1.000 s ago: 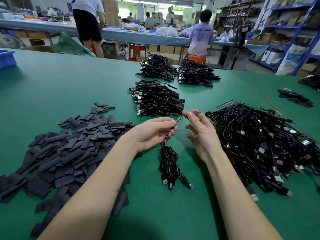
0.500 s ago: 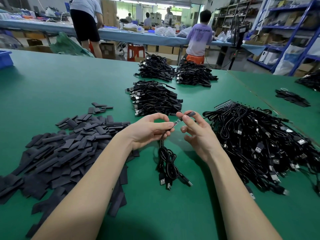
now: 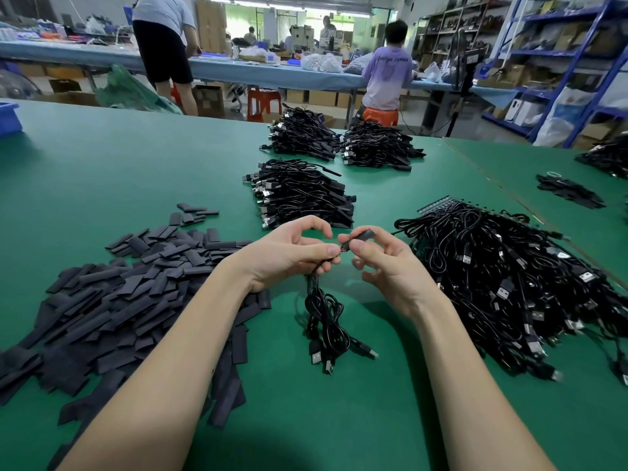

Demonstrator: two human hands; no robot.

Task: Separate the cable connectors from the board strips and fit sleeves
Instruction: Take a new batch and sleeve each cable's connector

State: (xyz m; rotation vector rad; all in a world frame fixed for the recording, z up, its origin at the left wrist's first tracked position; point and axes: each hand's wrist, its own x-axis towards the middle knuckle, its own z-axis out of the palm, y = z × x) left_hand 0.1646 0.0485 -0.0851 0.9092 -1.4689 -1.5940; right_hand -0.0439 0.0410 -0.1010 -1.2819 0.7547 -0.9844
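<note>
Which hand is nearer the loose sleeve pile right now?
Left. The left hand hovers by the sleeve pile's right edge, holding the cable; the right hand is farther right.

left hand (image 3: 289, 253) pinches cable (image 3: 324, 321) | right hand (image 3: 390, 266) pinches sleeve (image 3: 362, 236)

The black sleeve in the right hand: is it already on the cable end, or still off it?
Partly on at most: the right hand pinches the sleeve right at the cable end; how far on, cannot tell.

Black cables (image 3: 325, 321), dark grey sleeves (image 3: 112, 300), a green table (image 3: 119, 171), blue shelving (image 3: 577, 52).
</note>
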